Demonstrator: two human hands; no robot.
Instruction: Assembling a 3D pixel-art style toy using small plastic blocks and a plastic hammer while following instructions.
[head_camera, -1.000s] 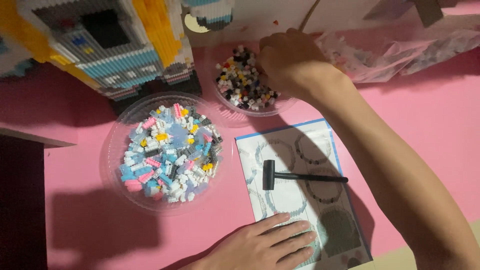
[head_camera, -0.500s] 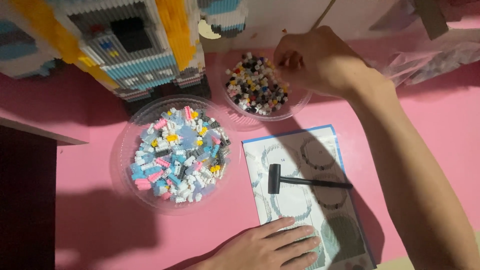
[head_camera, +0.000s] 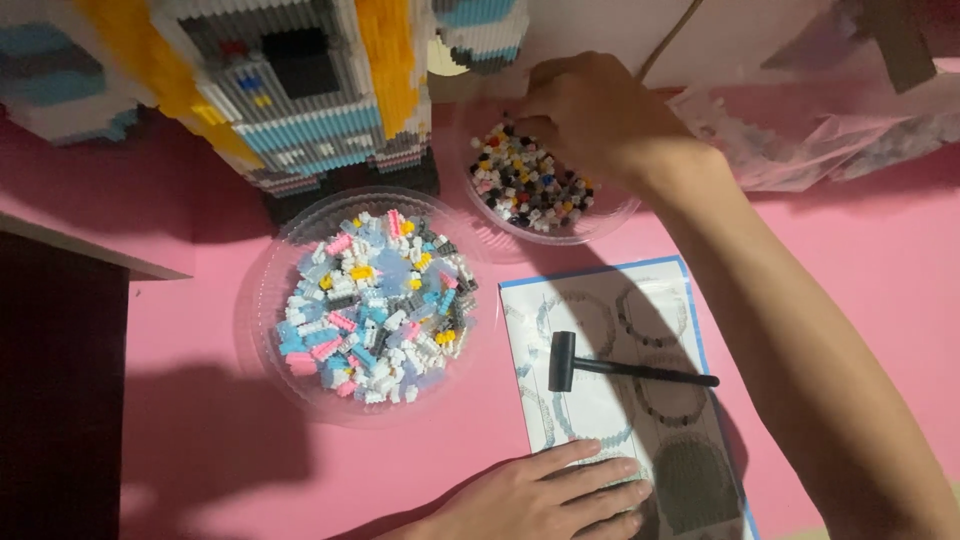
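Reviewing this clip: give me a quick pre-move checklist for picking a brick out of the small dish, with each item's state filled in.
1. Right hand over the small dish of dark mixed bricks: ok.
2. Brick pinched in the fingers: cannot tell, fingertips hidden.
3. Left hand flat on the instruction sheet: ok.
4. Small black hammer lying on the sheet, untouched: ok.
5. Large dish of pastel bricks apart from both hands: ok.

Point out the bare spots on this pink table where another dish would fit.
Bare pink table lies right of the instruction sheet, beyond the right hand's forearm, and below the big dish, beside the left hand. It is crowded around the small dish, block model and plastic bags.
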